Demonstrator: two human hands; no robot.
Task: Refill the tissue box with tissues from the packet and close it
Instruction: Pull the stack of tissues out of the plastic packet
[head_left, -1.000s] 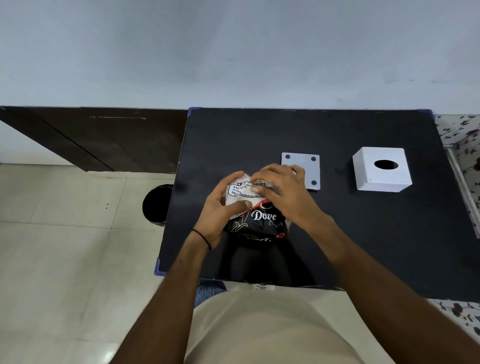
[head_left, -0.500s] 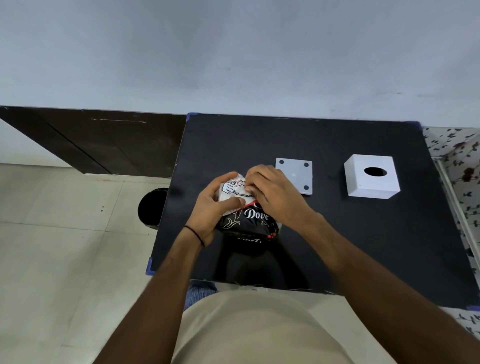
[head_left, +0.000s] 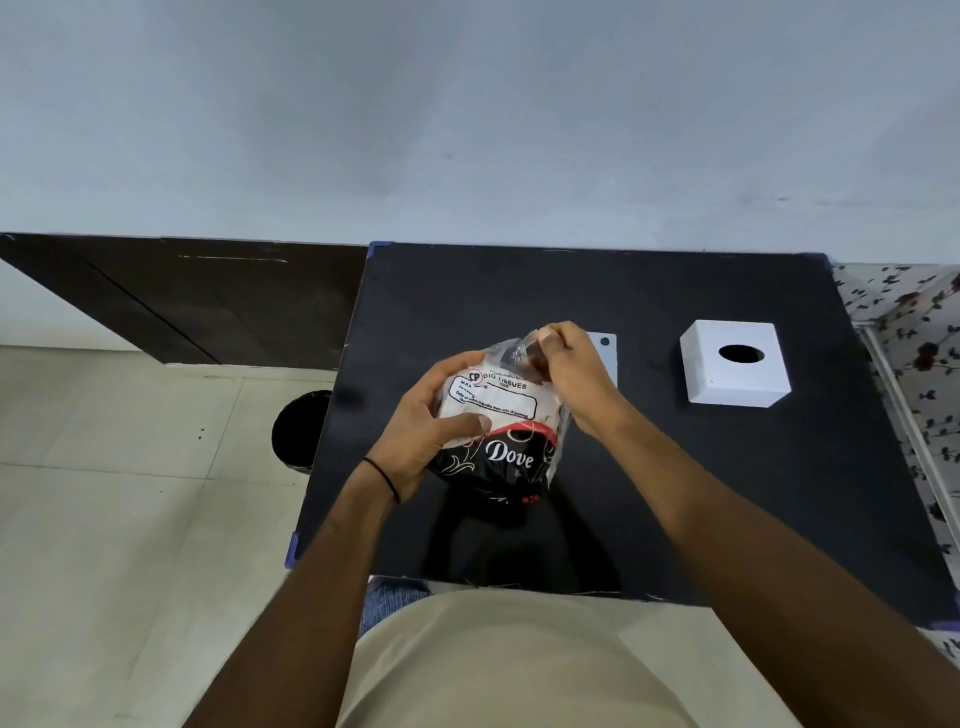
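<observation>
Left hand (head_left: 423, 434) gripping the tissue packet (head_left: 498, 431) above desk (head_left: 675, 493) center-near, right hand (head_left: 571, 371) pinching its crinkly top flap w/ closed grip, pkt prob soft, light, slippery film so hold by sides; white tissue box (head_left: 735, 364) sitting far right, untouched.

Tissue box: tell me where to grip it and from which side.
Grip the tissue box across its two flat side walls, coming from above with the fingers spread. It stands alone on the table, hole up, with free space around it. Avoid the top hole; it gives no firm hold.
</observation>
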